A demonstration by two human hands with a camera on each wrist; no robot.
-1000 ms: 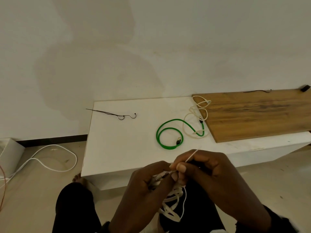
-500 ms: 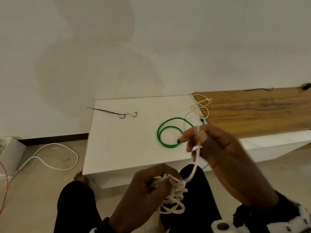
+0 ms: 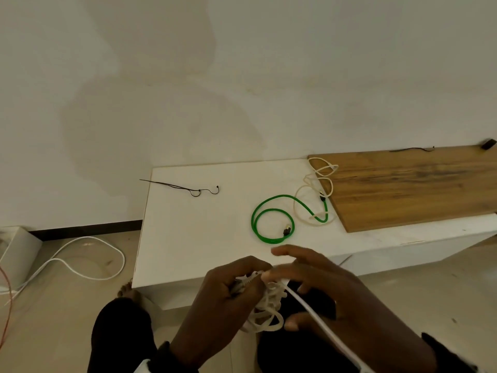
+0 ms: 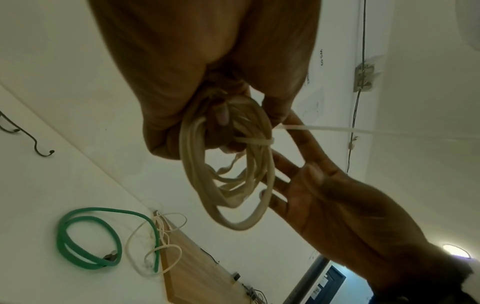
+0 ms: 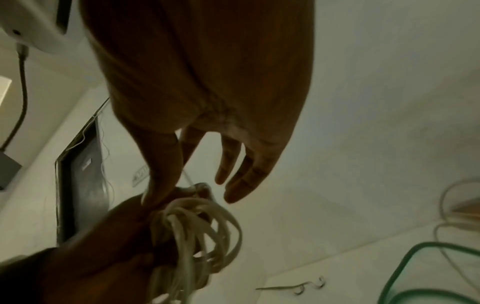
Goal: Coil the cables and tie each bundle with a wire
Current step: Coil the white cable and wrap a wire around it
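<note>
A cream flat cable, coiled into a bundle (image 3: 266, 316), hangs over my lap in front of the white table (image 3: 188, 238). My left hand (image 3: 236, 292) grips the bundle's top (image 4: 187, 156). A white tie strip (image 4: 254, 142) is wrapped around the coil. Its long tail (image 3: 317, 316) sticks out toward my lower right (image 4: 363, 130). My right hand (image 3: 309, 275) is at the bundle with straight, spread fingers (image 4: 298, 127) that touch the coil; it holds nothing. On the table lie a loose green cable (image 3: 253, 220), a loose cream cable (image 3: 297, 200) and a thin black wire (image 3: 185, 188).
A wooden board (image 3: 416, 189) covers the table's right part, with another thin black wire (image 3: 411, 149) at its far edge. On the floor to the left are a white cable (image 3: 80, 238) and a white box (image 3: 16, 254). My knees are below the hands.
Half a second ago my right hand was raised above the table, pulling the tie's tail up. It has come back down to the bundle with fingers spread, and the tail points lower right.
</note>
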